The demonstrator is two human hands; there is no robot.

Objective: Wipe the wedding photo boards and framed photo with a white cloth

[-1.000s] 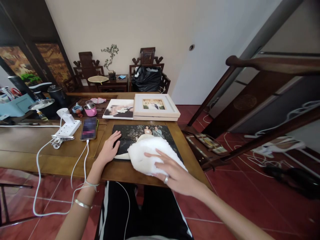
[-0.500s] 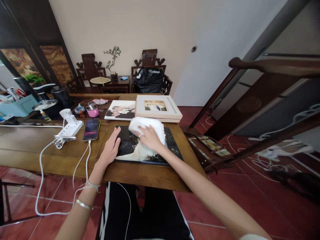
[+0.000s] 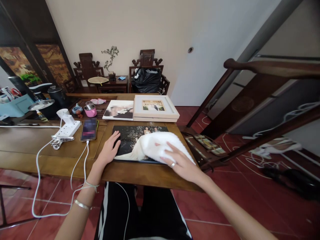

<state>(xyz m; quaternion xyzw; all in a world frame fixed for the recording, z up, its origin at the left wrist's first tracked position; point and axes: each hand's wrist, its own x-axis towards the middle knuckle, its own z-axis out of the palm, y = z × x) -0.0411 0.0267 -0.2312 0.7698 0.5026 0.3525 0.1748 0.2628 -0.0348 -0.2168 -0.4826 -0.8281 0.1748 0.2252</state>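
Note:
A dark wedding photo panel [image 3: 128, 136] lies flat on the wooden table, with a long pale dress trailing across its picture. My left hand [image 3: 109, 146] rests at the panel's left edge, fingers stretched out and holding nothing. Over the panel's right part lies a fluffy white cloth [image 3: 160, 141], covering much of the picture there. My right hand [image 3: 182, 165], with a ring on one finger, presses down on this cloth near the lower right corner and grips it.
Behind the panel are a framed photo [image 3: 172, 108] on a stack and a smaller photo board [image 3: 120, 111]. To the left lie a charging phone [image 3: 89, 129], a white power strip [image 3: 68, 129] and a pink cup [image 3: 90, 111]. A wooden chair [image 3: 250, 96] stands at the right.
My right hand has slid the white cloth right and toward me, from the panel's upper middle to its lower right, uncovering two figures. My left hand stays at the left edge.

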